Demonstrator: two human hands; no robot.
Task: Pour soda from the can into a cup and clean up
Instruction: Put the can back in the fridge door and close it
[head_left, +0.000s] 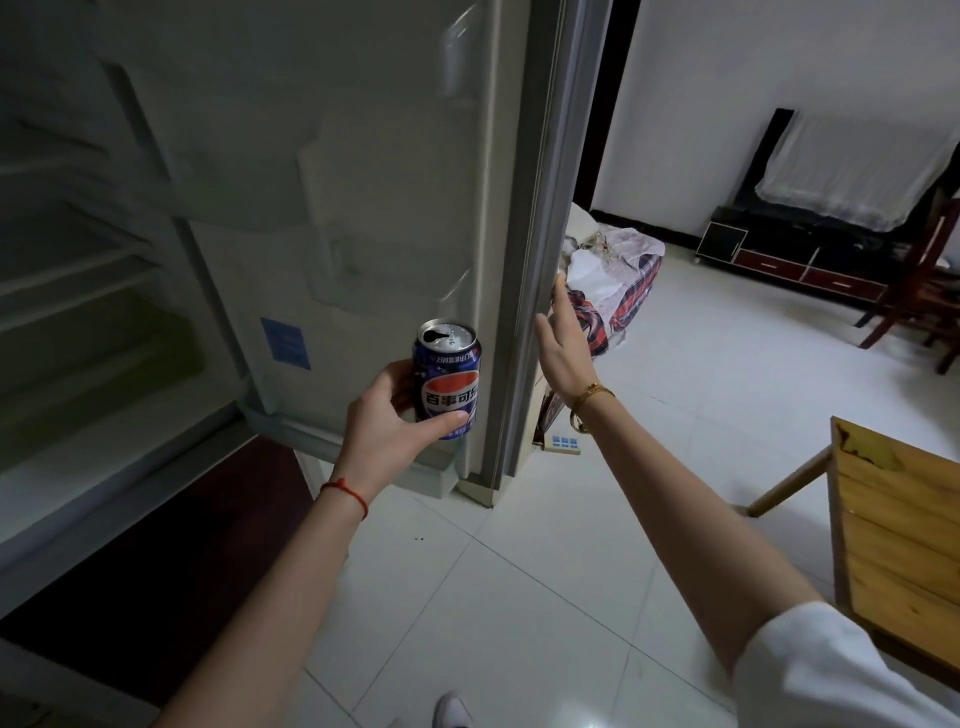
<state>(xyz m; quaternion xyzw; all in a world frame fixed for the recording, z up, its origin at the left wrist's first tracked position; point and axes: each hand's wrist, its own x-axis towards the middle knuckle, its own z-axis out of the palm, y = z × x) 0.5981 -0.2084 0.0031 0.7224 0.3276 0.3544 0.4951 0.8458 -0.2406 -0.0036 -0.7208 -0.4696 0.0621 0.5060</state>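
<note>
Opened can (448, 382) is gripped upright in left hand (387, 427), fingers wrapped round it, likely to avoid spilling, while right hand (563, 347), fingers spread and empty, is laid on fridge door (363, 182) edge, probably to swing it.

A red string bracelet (347, 493) circles the left wrist, gold bangles (589, 402) the right, white sleeve (831, 670).

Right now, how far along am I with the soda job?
The soda can is already opened and upright in your left hand. Your right hand is open at the fridge door edge. No cup is visible, so whether pouring happened is unclear.
</note>
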